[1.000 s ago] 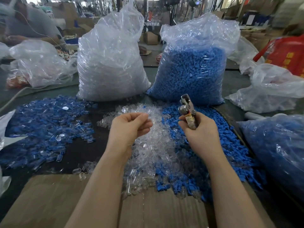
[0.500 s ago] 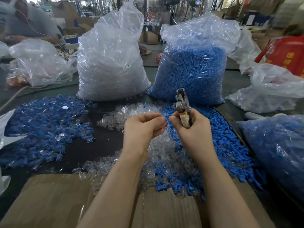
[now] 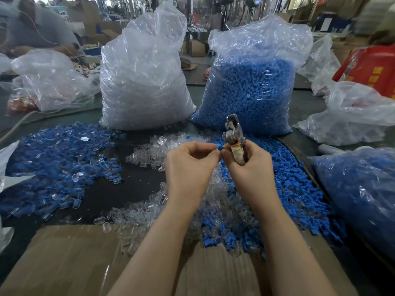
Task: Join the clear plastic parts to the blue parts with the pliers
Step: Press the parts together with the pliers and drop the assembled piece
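While both forearms reach forward from the bottom edge, the two hands meet above the middle of the surface (image 3: 136, 189). The left hand (image 3: 188, 165) is seen from its back, with the fingers curled and the tips of thumb and forefinger pinching a small blue part (image 3: 220, 147). The right hand (image 3: 252, 169) is closed around the taped handles of the pliers (image 3: 234, 135), which stand almost upright with the metal head pointing away from the person; its thumb tip comes just beside the blue part. If a clear part is also held between the fingers I cannot tell, because the fingers cover that place.

Under the hands lies a loose heap of clear plastic parts (image 3: 147, 152), and to the right of it a heap of blue parts (image 3: 299, 189). On the left lies a pile of joined pieces (image 3: 55, 159), blue with clear caps. Behind stand a bag of clear parts (image 3: 143, 82) and a bag of blue parts (image 3: 250, 90). A cardboard sheet (image 3: 70, 261) covers the near edge. The pliers' jaws are too small to judge.
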### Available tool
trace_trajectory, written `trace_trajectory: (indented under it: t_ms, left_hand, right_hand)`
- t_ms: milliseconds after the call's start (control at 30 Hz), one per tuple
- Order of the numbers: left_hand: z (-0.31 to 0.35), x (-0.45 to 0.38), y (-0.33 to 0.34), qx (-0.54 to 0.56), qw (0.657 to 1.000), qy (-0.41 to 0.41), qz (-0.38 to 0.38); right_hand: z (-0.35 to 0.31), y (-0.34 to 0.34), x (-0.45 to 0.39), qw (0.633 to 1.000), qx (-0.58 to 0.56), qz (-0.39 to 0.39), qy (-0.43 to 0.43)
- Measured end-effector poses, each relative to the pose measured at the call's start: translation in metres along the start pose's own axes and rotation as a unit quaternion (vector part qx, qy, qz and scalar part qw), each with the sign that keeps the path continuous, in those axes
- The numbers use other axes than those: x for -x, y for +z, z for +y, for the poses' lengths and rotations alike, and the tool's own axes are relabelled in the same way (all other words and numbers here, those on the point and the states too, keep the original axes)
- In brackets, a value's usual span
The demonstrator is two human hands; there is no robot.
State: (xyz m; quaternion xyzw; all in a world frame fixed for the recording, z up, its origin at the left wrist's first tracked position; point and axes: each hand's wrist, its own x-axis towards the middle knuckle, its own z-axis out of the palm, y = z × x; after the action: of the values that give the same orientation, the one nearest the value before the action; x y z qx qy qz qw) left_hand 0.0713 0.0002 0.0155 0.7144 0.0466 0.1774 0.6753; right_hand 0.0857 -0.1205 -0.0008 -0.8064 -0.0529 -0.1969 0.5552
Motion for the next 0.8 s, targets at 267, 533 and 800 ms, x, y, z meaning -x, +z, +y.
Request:
trace_trajectory:
  t_ms: [267, 533, 800]
  left_hand:
    - [-0.006, -0.001, -0.002, -0.031, 0.999, 0.019, 0.015]
    - [-0.005, -0.006, -0.005, 0.092, 0.996, -0.016, -0.008]
    - [-0.004, -0.006, -0.009, 0.099, 0.995, 0.017, -0.027]
  right_hand:
    - [0.0, -0.004, -0.002, 0.997, -0.027, -0.064, 0.027]
    - [0.009, -0.019, -0.005, 0.986, 0.01, -0.157, 0.056]
    - [0.004, -0.019, -0.003, 0.978, 0.039, -0.203, 0.038]
